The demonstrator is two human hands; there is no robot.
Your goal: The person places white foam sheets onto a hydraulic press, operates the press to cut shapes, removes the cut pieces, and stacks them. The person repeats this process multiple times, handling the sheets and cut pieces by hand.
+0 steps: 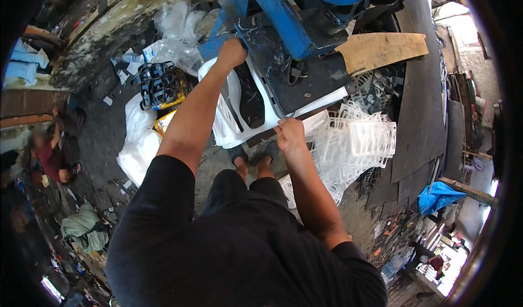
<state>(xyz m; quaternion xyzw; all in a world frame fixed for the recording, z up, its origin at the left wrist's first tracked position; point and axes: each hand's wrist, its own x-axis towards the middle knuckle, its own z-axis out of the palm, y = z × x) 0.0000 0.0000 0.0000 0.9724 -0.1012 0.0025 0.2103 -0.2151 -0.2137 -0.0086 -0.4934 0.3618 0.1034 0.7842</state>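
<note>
"while the left hand [232, 53] curls at the far end of the white frame [268, 118], what's the right hand [290, 134] doing?"

"pinching its near corner; the left's grip is hidden. from the head view, i'd call it positioning, the frame spanning between them."

"next?"

"probably both hands shifting together. the blue press [279, 20] crowds the left from its right; a white pile [370, 135] lies just right of the right."

Blue machine [280, 20] cut by top edge; left hand's [233, 52] fingertips hidden.
</note>
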